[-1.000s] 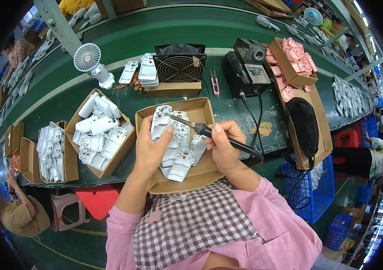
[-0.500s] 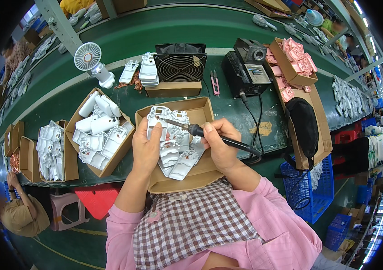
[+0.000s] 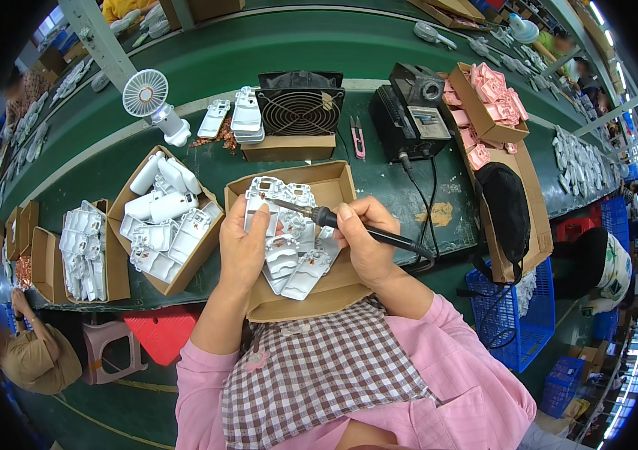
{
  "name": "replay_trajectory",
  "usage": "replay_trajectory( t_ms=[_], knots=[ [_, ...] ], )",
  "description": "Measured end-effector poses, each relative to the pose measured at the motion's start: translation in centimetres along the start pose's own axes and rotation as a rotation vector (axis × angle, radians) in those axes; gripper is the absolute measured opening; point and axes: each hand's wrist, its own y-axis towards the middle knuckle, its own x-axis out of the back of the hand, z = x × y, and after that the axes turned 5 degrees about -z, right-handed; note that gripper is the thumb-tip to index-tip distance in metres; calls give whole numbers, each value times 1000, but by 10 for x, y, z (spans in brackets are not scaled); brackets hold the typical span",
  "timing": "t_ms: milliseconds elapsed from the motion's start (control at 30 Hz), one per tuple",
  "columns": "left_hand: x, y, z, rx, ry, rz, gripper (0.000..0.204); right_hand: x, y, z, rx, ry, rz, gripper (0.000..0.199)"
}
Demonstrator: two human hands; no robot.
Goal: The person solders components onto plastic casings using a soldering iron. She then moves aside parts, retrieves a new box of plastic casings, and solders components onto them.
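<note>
My left hand [image 3: 244, 244] is closed on a white plastic housing [image 3: 260, 187], gripping it at its left side above an open cardboard box [image 3: 334, 184]. In my right hand [image 3: 368, 236] a soldering iron [image 3: 326, 217] is held like a pen, its cable trailing off to the right. The iron's tip reaches left to the housing near my left thumb; whether it touches is too small to tell. More white housings [image 3: 300, 274] lie in the box below my hands, some with small copper-coloured parts.
Cartons of white housings [image 3: 173, 251] stand to the left. Behind the box are a black fan [image 3: 300, 112], a handheld fan [image 3: 146, 94], pink tweezers [image 3: 358, 139] and a black soldering station [image 3: 409, 112]. To the right are pink parts [image 3: 488, 97], a black pouch [image 3: 504, 214] and a blue basket [image 3: 514, 322].
My hands, the iron and the housing hold almost the same place. Items on the far conveyor have shifted slightly left, and a person at the far right has moved.
</note>
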Motion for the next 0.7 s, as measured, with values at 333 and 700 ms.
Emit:
replay_trajectory(
  t_ms=[333, 700],
  knots=[
    [1, 2, 6, -23, 4, 9, 19, -2, -1, 0, -35, 82, -92, 17],
    [2, 1, 6, -12, 51, 31, 15, 1, 0, 1, -28, 22, -29, 17]
  ],
)
